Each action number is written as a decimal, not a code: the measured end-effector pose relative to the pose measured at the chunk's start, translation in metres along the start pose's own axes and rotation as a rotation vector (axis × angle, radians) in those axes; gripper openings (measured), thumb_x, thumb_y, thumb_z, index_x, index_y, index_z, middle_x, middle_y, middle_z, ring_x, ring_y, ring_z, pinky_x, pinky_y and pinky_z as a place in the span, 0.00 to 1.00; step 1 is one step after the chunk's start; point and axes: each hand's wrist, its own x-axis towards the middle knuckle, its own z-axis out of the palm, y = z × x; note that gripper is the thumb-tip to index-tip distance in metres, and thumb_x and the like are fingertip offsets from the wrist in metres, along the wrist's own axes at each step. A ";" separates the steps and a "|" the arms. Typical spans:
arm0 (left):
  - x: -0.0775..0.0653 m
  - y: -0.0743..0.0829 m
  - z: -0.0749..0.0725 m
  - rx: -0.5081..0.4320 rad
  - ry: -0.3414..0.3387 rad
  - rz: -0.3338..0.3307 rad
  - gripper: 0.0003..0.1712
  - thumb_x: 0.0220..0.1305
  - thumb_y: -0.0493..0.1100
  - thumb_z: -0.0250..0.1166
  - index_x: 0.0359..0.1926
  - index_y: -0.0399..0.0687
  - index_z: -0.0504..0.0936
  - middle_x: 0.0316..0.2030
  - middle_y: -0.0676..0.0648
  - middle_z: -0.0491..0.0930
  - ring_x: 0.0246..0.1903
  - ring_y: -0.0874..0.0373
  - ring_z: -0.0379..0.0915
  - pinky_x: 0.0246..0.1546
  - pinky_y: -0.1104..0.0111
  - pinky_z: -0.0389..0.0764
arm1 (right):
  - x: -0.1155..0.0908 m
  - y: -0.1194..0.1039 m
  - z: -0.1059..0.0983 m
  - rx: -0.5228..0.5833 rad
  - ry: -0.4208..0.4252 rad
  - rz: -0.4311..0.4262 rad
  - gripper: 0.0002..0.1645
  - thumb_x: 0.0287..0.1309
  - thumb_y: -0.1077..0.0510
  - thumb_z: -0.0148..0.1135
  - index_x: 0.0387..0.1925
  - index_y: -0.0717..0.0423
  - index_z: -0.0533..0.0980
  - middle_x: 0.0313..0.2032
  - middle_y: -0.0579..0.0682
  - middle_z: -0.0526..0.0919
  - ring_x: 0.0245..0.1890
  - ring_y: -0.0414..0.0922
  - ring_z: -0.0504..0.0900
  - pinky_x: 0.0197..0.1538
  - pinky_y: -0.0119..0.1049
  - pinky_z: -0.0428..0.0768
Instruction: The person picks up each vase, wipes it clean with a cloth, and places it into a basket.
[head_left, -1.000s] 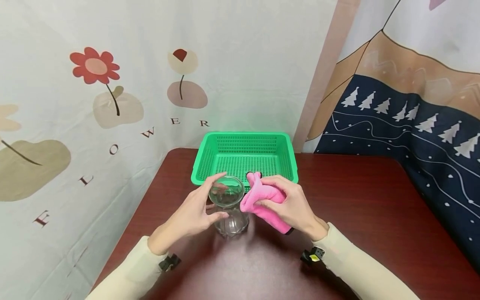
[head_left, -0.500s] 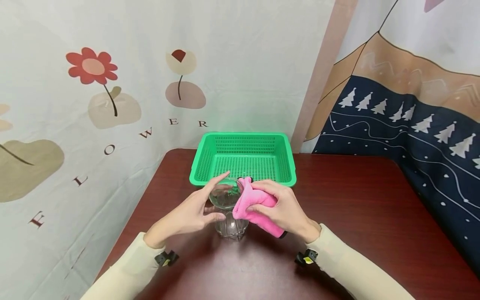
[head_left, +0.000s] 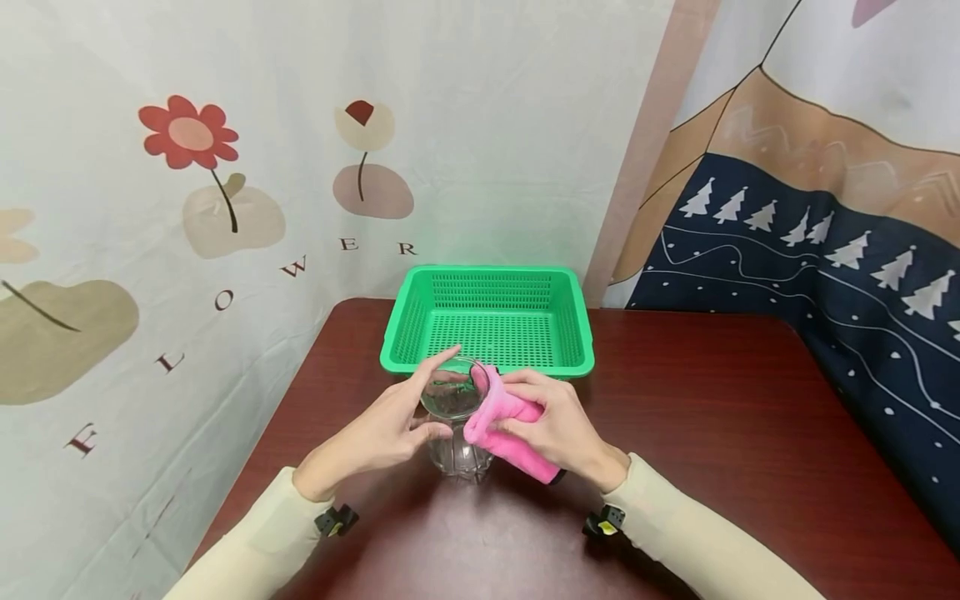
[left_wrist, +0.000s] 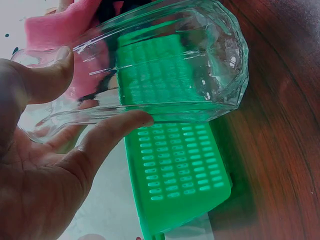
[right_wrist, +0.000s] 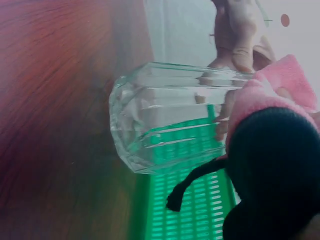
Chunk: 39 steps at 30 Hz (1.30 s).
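A clear glass vase [head_left: 459, 458] with a flared rim and faceted base stands upright in front of the person. My left hand [head_left: 382, 433] holds it at the narrow neck, thumb on the near side and fingers spread around the left, as the left wrist view also shows. My right hand [head_left: 566, 425] pinches a bunched pink cloth [head_left: 517, 454] with dark edging. The cloth laps over the vase's right rim, and some pink shows through the glass inside the mouth. In the right wrist view, the cloth's dark end [right_wrist: 272, 155] hides most of the right hand.
Behind the vase, a green perforated plastic basket [head_left: 585, 350] sits at the back of the dark red-brown table [head_left: 712, 433]. A pale curtain [head_left: 510, 125] printed with flowers hangs behind, and a navy panel with white trees [head_left: 750, 250] hangs at right.
The right hand has moved left and slightly down, bringing the cloth from beside the vase onto its rim and partly into the mouth. The left hand has kept its hold.
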 end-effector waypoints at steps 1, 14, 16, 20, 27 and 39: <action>0.000 0.000 0.000 -0.004 -0.001 0.000 0.66 0.71 0.29 0.80 0.96 0.54 0.49 0.78 0.40 0.82 0.69 0.36 0.86 0.51 0.60 0.97 | -0.001 0.001 0.001 -0.021 -0.013 0.002 0.27 0.58 0.62 0.92 0.59 0.56 0.94 0.57 0.52 0.96 0.61 0.52 0.93 0.59 0.39 0.93; -0.001 0.000 0.002 -0.037 -0.010 -0.024 0.67 0.70 0.26 0.79 0.96 0.57 0.48 0.78 0.42 0.81 0.71 0.37 0.86 0.56 0.61 0.97 | -0.009 0.005 0.001 -0.231 -0.173 -0.008 0.30 0.57 0.55 0.94 0.60 0.59 0.94 0.57 0.53 0.95 0.53 0.49 0.95 0.56 0.41 0.94; -0.001 0.000 0.003 -0.040 -0.011 -0.030 0.68 0.71 0.26 0.79 0.96 0.58 0.47 0.79 0.41 0.81 0.72 0.38 0.85 0.58 0.58 0.97 | -0.009 0.006 0.001 -0.272 -0.201 0.003 0.30 0.56 0.53 0.95 0.58 0.58 0.94 0.56 0.52 0.95 0.52 0.48 0.95 0.55 0.40 0.93; -0.001 0.001 0.003 -0.033 -0.006 -0.037 0.68 0.70 0.25 0.78 0.96 0.60 0.47 0.79 0.42 0.81 0.74 0.39 0.84 0.58 0.55 0.97 | -0.011 0.010 0.001 -0.344 -0.257 0.027 0.28 0.55 0.49 0.96 0.54 0.55 0.96 0.55 0.50 0.96 0.51 0.46 0.95 0.49 0.35 0.91; -0.001 0.001 0.004 -0.025 0.000 -0.036 0.68 0.70 0.24 0.78 0.96 0.60 0.47 0.79 0.42 0.81 0.73 0.38 0.84 0.58 0.57 0.97 | -0.015 0.015 0.003 -0.383 -0.345 0.089 0.21 0.56 0.47 0.95 0.47 0.52 0.97 0.55 0.49 0.95 0.46 0.43 0.90 0.41 0.28 0.83; 0.000 0.001 0.004 -0.025 0.006 -0.023 0.68 0.69 0.24 0.78 0.96 0.58 0.47 0.79 0.42 0.81 0.73 0.37 0.84 0.58 0.54 0.97 | -0.018 0.021 0.008 -0.430 -0.409 0.169 0.22 0.55 0.47 0.96 0.25 0.45 0.84 0.55 0.49 0.93 0.44 0.45 0.90 0.35 0.31 0.81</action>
